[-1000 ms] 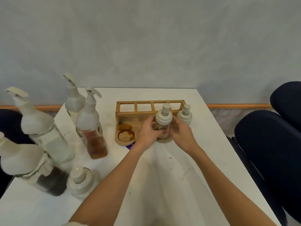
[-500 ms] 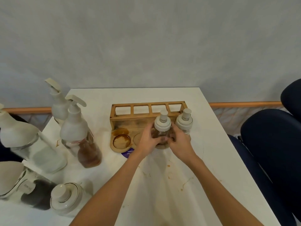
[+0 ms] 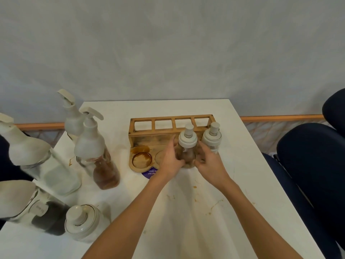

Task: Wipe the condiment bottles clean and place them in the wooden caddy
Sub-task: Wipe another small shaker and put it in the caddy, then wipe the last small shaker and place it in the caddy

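Wooden caddy (image 3: 169,135) stands at the table's (image 3: 248,187) twelve o'clock. At its front ledge, the left hand (image 3: 170,162) at nine o'clock and the right hand (image 3: 210,166) at three grip a brown-filled bottle (image 3: 187,146); curled fingers hide its base.

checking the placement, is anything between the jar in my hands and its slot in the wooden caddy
Nothing visible. The left hand and right hand grip the jar at the wooden caddy's third recess, beside the second jar at the right end. The fingers hide whether it is seated.
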